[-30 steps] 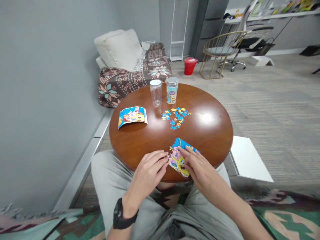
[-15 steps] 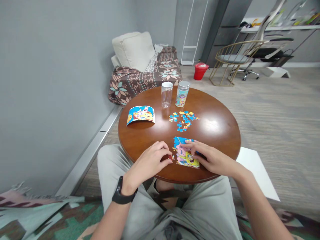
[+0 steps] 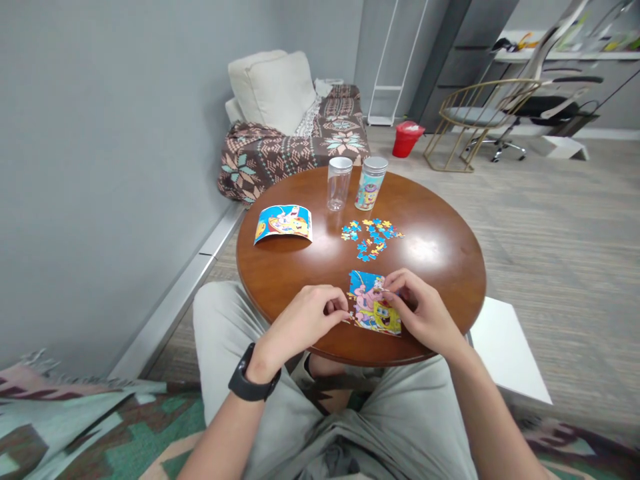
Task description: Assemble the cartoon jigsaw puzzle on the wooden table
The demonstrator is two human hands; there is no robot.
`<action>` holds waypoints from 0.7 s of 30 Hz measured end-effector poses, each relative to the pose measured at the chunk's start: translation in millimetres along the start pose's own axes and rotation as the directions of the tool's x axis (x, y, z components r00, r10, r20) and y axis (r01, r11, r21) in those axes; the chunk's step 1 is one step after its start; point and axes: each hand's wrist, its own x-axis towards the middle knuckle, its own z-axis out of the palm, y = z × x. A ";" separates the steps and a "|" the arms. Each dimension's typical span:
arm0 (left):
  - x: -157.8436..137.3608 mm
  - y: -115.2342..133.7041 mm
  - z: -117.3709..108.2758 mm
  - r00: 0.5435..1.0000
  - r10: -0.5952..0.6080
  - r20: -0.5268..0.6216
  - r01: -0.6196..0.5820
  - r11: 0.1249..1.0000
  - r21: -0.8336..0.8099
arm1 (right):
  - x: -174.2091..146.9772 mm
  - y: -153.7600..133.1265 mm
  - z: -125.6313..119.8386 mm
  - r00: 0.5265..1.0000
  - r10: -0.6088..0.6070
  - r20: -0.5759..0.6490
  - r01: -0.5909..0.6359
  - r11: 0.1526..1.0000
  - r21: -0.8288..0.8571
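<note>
A partly joined cartoon jigsaw puzzle [image 3: 370, 305] lies near the table's front edge, blue at the top with pink and yellow figures. My left hand [image 3: 315, 312] is at its left edge, thumb and forefinger pinched on a small puzzle piece [image 3: 349, 318] that the fingertips mostly cover. Over the puzzle's upper right, my right hand [image 3: 417, 307] has its fingertips closed on a thin, pale-edged puzzle piece [image 3: 385, 290]. Loose puzzle pieces [image 3: 373, 238] are spread behind the puzzle. A curved picture sheet [image 3: 284, 221] showing similar cartoon figures stands at the left.
On the round wooden table [image 3: 300, 267], a clear jar [image 3: 339, 187] with a white lid stands beside a cartoon-printed canister [image 3: 371, 187]. Beyond are a patterned sofa [image 3: 290, 157], a red bin [image 3: 408, 140] and a gold-framed chair [image 3: 475, 120]. A grey wall runs along the left.
My left hand has shifted right, bringing its piece against the puzzle's left edge. My right hand has lifted from lying over the puzzle and now pinches a piece. The view has tilted slightly.
</note>
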 end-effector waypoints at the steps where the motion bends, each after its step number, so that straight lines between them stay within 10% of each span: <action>1: -0.2 0.2 1.2 1.000 0.002 -0.008 -0.002 1.000 -0.001 | 0.0 0.7 0.5 1.000 0.017 0.005 -0.017 1.000 -0.017; 13: -0.3 0.1 10.1 0.996 0.028 -0.081 -0.021 0.996 0.081 | 3.0 1.7 -2.8 0.994 0.101 0.027 -0.101 0.994 -0.034; 21: -13.0 -12.7 13.7 0.962 0.266 -0.065 -0.251 0.952 0.172 | 2.1 1.9 -3.4 0.982 0.188 0.034 -0.190 0.979 0.069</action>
